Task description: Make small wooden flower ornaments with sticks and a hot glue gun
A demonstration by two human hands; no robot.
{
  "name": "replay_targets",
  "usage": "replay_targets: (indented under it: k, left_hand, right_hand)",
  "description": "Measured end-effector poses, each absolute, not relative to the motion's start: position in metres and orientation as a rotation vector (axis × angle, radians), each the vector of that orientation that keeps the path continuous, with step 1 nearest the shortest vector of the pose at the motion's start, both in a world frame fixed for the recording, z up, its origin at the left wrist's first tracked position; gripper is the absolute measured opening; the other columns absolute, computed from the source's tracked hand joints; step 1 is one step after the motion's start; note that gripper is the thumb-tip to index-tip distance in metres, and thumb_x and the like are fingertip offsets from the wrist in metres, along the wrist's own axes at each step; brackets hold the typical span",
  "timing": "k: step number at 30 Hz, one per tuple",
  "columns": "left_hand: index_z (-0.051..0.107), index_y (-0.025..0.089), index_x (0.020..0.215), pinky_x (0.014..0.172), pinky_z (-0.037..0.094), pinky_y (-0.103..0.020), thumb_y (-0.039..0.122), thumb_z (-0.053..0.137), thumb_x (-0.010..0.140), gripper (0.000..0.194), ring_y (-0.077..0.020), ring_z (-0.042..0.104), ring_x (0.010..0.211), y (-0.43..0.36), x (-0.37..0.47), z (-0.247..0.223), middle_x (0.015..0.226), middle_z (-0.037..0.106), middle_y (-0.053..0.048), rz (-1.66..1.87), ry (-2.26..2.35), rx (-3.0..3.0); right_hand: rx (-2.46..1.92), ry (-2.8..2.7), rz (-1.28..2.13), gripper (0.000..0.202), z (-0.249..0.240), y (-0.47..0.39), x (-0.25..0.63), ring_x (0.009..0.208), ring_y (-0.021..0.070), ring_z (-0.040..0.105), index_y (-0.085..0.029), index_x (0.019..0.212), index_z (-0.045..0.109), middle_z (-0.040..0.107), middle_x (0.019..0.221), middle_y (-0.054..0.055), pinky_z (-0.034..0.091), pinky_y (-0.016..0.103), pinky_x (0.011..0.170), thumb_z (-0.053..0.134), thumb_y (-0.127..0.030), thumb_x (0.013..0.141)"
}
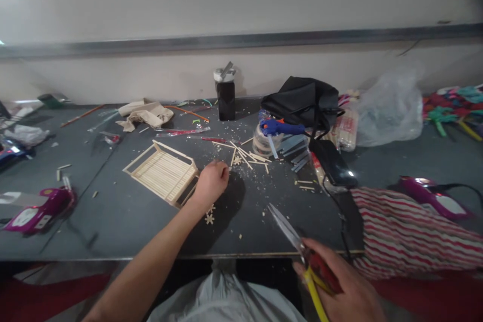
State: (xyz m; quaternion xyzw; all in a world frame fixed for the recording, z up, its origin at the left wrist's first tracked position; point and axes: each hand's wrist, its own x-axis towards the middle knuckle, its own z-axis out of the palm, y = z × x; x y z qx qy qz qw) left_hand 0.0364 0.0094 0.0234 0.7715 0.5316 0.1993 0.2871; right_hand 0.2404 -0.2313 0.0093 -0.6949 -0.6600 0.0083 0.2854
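My right hand [339,282] grips a pair of scissors [287,229] with red and yellow handles, the blades pointing forward over the table's front edge. My left hand [212,181] is curled closed above the table; whatever its fingers hold, if anything, is hidden. Just left of it is a small tray-like frame of wooden sticks [162,173] with raised rails. Beyond the left hand lies a loose pile of thin wooden sticks [249,156]. A small star-shaped piece of sticks [210,218] rests near the left wrist.
A black bottle [226,100] stands by the wall. A blue glue gun [283,127] rests on a round clear container [264,143], near a black bag [305,100] and a phone [332,163]. Striped cloth [411,231] covers the right edge. A purple glue gun [41,211] lies left.
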Motion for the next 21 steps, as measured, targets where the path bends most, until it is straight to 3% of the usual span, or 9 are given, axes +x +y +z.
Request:
replay_targets:
  k: [4, 7, 10, 16, 21]
  left_hand:
    - [0.063, 0.014, 0.088, 0.053, 0.05, -0.025, 0.033, 0.044, 0.094, 0.028, -0.0138, 0.061, 0.058, -0.021, 0.031, 0.044, 0.076, 0.067, -0.006, 0.598, 1.262, 1.767]
    - [0.065, 0.012, 0.082, 0.046, 0.045, -0.02, 0.036, 0.067, 0.081, 0.023, -0.0086, 0.056, 0.052, -0.045, 0.029, 0.06, 0.076, 0.068, -0.004, 0.721, 0.967, 1.029]
    - [0.067, 0.011, 0.075, 0.042, 0.043, -0.018, 0.031, 0.079, 0.071, 0.024, -0.006, 0.053, 0.047, -0.061, 0.026, 0.068, 0.069, 0.067, -0.003, 0.744, 0.889, 0.762]
    - [0.068, 0.012, 0.075, 0.041, 0.043, -0.019, 0.033, 0.078, 0.072, 0.024, -0.0074, 0.054, 0.046, -0.072, 0.024, 0.065, 0.067, 0.067, -0.002, 0.77, 0.905, 0.779]
    - [0.067, 0.014, 0.072, 0.047, 0.045, -0.021, 0.032, 0.072, 0.075, 0.019, -0.0092, 0.054, 0.048, -0.074, 0.01, 0.054, 0.057, 0.062, 0.001, 0.76, 1.087, 1.099]
  right_hand:
    - [-1.823, -1.742, 0.057, 0.026, 0.014, -0.223, 0.231, 0.071, 0.0164, 0.073, -0.027, 0.112, 0.059, 0.075, 0.088, 0.001, 0.06, 0.023, 0.064, 0.055, -0.043, 0.092]
    - [-1.79, -1.763, 0.035, 0.024, 0.02, -0.215, 0.224, 0.072, 0.0161, 0.072, -0.025, 0.113, 0.058, 0.074, 0.089, 0.002, 0.059, 0.023, 0.064, 0.054, -0.036, 0.093]
    - [-1.759, -1.818, -0.076, 0.026, 0.021, -0.209, 0.221, 0.079, 0.0184, 0.071, -0.022, 0.116, 0.058, 0.072, 0.093, 0.005, 0.058, 0.027, 0.069, 0.054, -0.029, 0.092]
    - [-1.767, -1.919, -0.199, 0.033, 0.016, -0.204, 0.221, 0.082, 0.0228, 0.07, -0.021, 0.122, 0.057, 0.071, 0.088, 0.005, 0.056, 0.034, 0.071, 0.055, -0.028, 0.09]
    - [-1.813, -1.852, -0.115, 0.029, 0.012, -0.207, 0.225, 0.083, 0.0191, 0.069, -0.023, 0.119, 0.058, 0.071, 0.095, 0.004, 0.055, 0.03, 0.073, 0.056, -0.026, 0.09]
